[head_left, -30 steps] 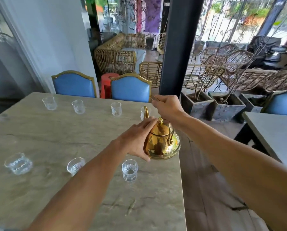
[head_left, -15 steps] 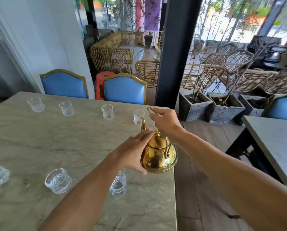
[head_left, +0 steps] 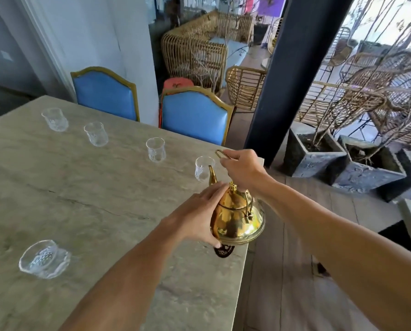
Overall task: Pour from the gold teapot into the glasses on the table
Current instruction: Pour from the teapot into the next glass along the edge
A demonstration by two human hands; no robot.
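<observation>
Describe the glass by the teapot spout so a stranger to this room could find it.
Start at the long grey stone table and its far edge, by the blue chairs. Four upright clear glasses line that edge; it is the rightmost glass, near the table's corner, the only one with the spout of the gold teapot beside it.

One gold teapot [head_left: 235, 218], at least six glasses [head_left: 155, 149], two blue chairs [head_left: 194, 115]
</observation>
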